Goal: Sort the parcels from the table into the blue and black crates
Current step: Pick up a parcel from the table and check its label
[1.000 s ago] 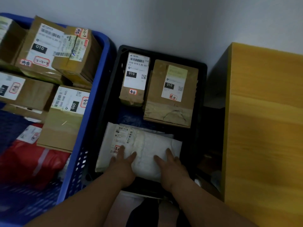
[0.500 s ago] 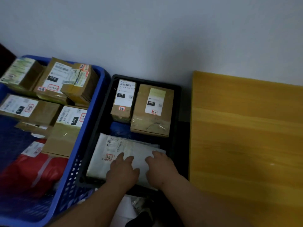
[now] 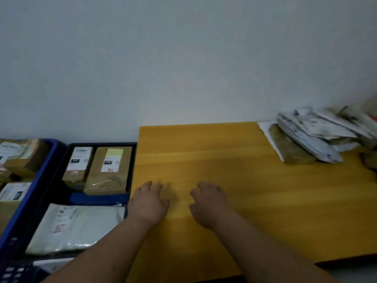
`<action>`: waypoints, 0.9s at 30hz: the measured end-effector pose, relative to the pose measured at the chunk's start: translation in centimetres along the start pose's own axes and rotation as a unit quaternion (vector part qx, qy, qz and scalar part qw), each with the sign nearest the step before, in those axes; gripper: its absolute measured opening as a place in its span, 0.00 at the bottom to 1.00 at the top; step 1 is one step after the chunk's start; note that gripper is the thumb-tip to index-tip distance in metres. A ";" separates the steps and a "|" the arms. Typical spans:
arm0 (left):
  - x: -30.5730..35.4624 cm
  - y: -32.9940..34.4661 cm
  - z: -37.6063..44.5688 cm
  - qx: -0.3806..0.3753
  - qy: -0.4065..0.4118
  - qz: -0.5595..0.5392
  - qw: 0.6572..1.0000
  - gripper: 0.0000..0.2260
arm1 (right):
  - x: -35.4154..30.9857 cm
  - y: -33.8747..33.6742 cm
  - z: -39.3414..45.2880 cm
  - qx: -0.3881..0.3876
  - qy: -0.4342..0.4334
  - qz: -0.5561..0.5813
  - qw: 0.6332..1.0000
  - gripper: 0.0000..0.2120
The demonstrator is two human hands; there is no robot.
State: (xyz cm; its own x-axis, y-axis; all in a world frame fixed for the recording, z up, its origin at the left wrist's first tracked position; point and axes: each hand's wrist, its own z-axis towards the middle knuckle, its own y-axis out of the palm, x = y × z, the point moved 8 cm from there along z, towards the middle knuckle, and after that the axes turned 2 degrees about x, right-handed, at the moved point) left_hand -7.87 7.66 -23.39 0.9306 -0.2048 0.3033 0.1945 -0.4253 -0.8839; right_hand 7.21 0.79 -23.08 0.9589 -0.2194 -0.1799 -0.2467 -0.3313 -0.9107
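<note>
Left hand and right hand — both empty, fingers loosely spread above the wooden table. White mailer lies in black crate; parcel pile at far right.

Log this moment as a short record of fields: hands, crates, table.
left hand: empty, fingers relaxed, over the table's left edge
right hand: empty, over the table
black crate: two cardboard boxes at the back, white mailer bag in front
blue crate: several cardboard boxes
unsorted pile: far right of table
</note>
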 end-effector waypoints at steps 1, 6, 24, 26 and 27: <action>2.8 0.4 -0.6 0.000 0.019 0.008 1.000 0.28 | 2.9 -0.6 -1.6 0.003 0.023 -0.006 1.000 0.21; 13.4 3.0 -3.0 0.000 0.097 0.056 0.994 0.28 | 13.7 -1.0 -7.4 -0.005 0.110 -0.003 0.994 0.22; 30.0 8.1 5.5 -0.076 0.162 0.047 0.983 0.29 | 33.1 -2.5 -8.5 0.017 0.270 0.065 0.960 0.21; 31.2 8.0 6.5 -0.078 0.159 0.040 0.983 0.29 | 34.6 -3.1 -7.9 0.023 0.273 0.078 0.959 0.21; 31.8 8.1 7.0 -0.080 0.157 0.035 0.984 0.29 | 35.5 -3.5 -7.5 0.032 0.274 0.080 0.958 0.21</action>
State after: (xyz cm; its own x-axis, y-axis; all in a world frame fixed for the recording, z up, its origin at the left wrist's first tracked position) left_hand 25.47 3.89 -23.42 0.7936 -0.4900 0.3608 0.0591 -0.5280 -0.8472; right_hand 41.08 -12.71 -23.46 0.6875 -0.7174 -0.1124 -0.3577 -0.1998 -0.9122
